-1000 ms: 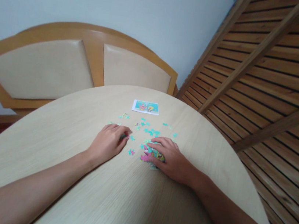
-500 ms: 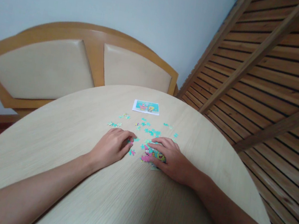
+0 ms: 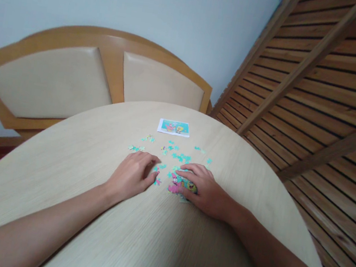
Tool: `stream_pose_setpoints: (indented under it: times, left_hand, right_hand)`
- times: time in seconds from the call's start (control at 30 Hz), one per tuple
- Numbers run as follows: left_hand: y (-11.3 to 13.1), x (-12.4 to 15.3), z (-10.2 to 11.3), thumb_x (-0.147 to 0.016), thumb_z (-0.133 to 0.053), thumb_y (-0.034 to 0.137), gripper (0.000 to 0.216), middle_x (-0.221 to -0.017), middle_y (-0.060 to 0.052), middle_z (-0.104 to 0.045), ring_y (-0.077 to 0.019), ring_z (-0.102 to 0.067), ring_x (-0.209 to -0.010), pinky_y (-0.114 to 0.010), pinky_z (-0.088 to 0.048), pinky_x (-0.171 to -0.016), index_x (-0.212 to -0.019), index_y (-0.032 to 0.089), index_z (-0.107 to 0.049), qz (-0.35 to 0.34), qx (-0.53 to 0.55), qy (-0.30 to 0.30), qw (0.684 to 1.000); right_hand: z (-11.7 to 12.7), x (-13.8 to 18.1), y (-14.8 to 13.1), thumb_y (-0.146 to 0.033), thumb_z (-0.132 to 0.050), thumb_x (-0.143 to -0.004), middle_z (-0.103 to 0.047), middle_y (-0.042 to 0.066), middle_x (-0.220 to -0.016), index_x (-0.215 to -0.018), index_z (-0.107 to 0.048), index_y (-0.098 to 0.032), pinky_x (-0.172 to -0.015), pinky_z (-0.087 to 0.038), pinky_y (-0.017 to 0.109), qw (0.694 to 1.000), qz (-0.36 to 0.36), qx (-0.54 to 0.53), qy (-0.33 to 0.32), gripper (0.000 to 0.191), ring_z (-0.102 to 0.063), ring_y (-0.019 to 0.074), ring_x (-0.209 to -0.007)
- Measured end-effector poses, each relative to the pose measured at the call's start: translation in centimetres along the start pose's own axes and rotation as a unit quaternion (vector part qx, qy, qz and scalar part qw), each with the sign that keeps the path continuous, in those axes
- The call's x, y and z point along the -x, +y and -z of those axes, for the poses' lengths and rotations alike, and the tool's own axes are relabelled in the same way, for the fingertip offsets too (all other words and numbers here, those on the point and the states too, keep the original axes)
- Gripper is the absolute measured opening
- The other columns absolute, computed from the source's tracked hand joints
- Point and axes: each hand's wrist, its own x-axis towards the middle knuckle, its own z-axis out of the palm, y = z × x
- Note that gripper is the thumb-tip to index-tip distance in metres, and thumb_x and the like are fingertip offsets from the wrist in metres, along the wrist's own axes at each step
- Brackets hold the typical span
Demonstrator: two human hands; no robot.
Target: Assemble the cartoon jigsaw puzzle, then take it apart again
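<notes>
My left hand rests on the table with thumb and index finger apart. Beside its thumb lie loose pink and teal jigsaw pieces, with nothing visible between the fingers. Over a partly joined jigsaw lies my right hand, its fingers spread and slightly bent. A pink figure and part of a yellow one show on the joined part; the hand hides its right side. Just beyond both hands, several teal pieces are scattered.
Behind the pieces lies a small picture sheet with the same pink and yellow figures. The round wooden table has a padded bench back on its far side. A slatted wooden panel stands at the right.
My left thumb and index finger have drawn back slightly and spread wider apart, uncovering more of the pieces beside them. My right hand has stayed in place on the joined jigsaw.
</notes>
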Motion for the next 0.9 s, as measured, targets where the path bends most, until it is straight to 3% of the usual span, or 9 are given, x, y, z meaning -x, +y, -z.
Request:
stream_pose_setpoints:
  times: [0.2,0.4,0.67,0.9]
  left_hand:
    - [0.09,-0.13,-0.17,-0.094,-0.055,0.024,0.020,-0.099,-0.006,-0.070,-0.0244,-0.064,-0.097,-0.043,-0.049,-0.090,-0.113,0.021,-0.061,0.003,0.051,-0.002,0.999]
    - [-0.13,-0.03,-0.42,-0.092,-0.062,0.031,0.022,-0.106,-0.007,-0.070,-0.0254,-0.063,-0.100,-0.044,-0.047,-0.093,-0.112,0.021,-0.061,0.001,0.062,-0.001,0.998]
    - [-0.67,-0.22,-0.82,-0.091,-0.064,0.027,0.025,-0.106,-0.006,-0.067,-0.0232,-0.061,-0.102,-0.042,-0.045,-0.095,-0.115,0.021,-0.061,0.011,0.160,-0.018,0.987]
    - [0.04,-0.22,-0.62,-0.093,-0.059,0.028,0.024,-0.090,-0.004,-0.066,-0.0155,-0.061,-0.078,-0.030,-0.049,-0.074,-0.114,0.017,-0.062,0.036,0.291,-0.044,0.955]
  right_hand:
    - [0.03,0.05,-0.04,-0.045,-0.055,-0.099,-0.060,0.013,-0.135,-0.132,-0.063,-0.024,-0.108,-0.039,0.051,1.000,0.001,0.000,0.007,0.040,-0.050,0.0296,-0.129]
    - [-0.07,-0.01,-0.01,-0.043,-0.057,-0.098,-0.061,0.012,-0.134,-0.132,-0.064,-0.025,-0.107,-0.040,0.052,1.000,0.006,-0.003,0.011,0.039,-0.050,0.0299,-0.128]
    - [-0.19,0.07,0.00,-0.044,-0.057,-0.098,-0.060,0.012,-0.134,-0.131,-0.063,-0.024,-0.106,-0.039,0.051,1.000,0.005,-0.004,0.009,0.039,-0.049,0.0296,-0.128]
    - [-0.13,0.05,-0.13,-0.042,-0.058,-0.098,-0.060,0.012,-0.134,-0.132,-0.063,-0.025,-0.106,-0.039,0.050,1.000,0.006,-0.003,0.006,0.039,-0.049,0.0292,-0.128]
